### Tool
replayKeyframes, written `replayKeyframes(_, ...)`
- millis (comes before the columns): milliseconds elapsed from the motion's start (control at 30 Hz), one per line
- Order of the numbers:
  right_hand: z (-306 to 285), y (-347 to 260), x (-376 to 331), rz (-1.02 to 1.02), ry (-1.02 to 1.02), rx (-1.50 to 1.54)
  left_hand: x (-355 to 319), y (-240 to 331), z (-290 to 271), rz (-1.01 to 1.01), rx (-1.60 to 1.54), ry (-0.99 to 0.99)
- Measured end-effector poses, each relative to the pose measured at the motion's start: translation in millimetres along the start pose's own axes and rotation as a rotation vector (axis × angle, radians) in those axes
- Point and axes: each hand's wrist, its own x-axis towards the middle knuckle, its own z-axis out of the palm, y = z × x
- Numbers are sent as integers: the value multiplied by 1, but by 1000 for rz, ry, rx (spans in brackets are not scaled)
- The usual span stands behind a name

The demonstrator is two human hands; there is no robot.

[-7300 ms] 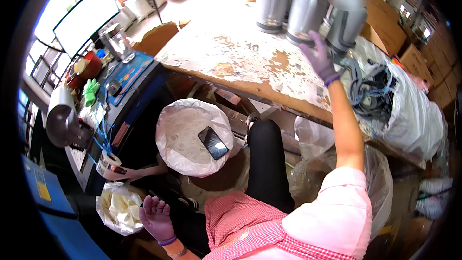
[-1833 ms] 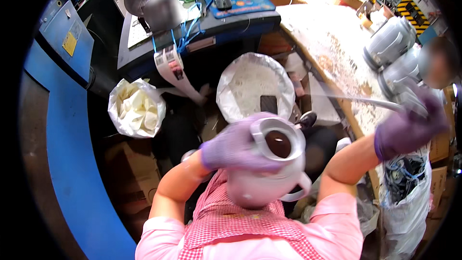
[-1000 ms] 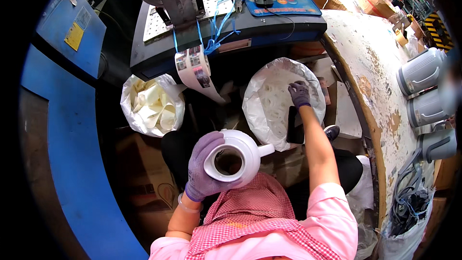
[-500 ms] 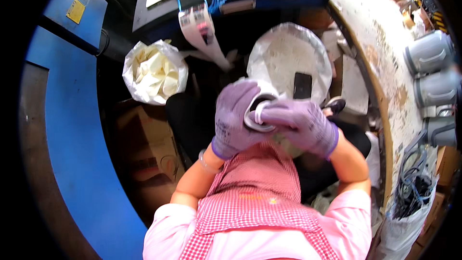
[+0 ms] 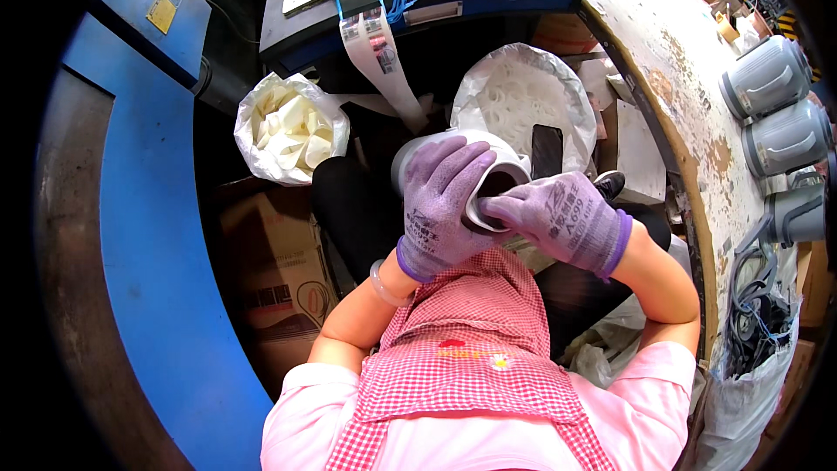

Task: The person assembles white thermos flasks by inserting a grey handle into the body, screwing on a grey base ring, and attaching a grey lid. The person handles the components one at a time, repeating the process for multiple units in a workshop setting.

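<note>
A white cylindrical shell (image 5: 503,150) lies across my lap on its side, its dark open mouth turned toward the right and slightly toward me. My left hand (image 5: 440,205), in a purple-grey knit glove, wraps over the shell from above with its fingers closed on it. At the mouth, my right hand (image 5: 562,214), gloved alike, has bent fingers pressed on the lower rim, the fingertips reaching just inside. Whether a loose ring sits under those fingertips is hidden. Beyond the shell, a white-lined bin (image 5: 466,87) holds many thin white rings, and a black phone (image 5: 547,153) rests at its near edge.
A white bag (image 5: 248,153) of cream-coloured pieces stands at left, near a blue cabinet (image 5: 157,235). A label strip (image 5: 388,74) hangs from the machine table (image 5: 305,30) ahead. Grey jug-like vessels (image 5: 767,78) line the worn bench (image 5: 697,96) at right; a bag of cables (image 5: 745,392) hangs below.
The white ring that stood out at my right fingers is now no longer distinct from the shell's mouth. My right hand has shifted slightly right and down. My left hand keeps its hold.
</note>
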Motion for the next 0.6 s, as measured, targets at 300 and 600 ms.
replayKeyframes(300,-39,29,-5,187,751,628,-25,-55,-13,-178,120,415)
replayKeyframes(600,13,102,178,-191,629,90,-164,-40,15,-610,58,-361)
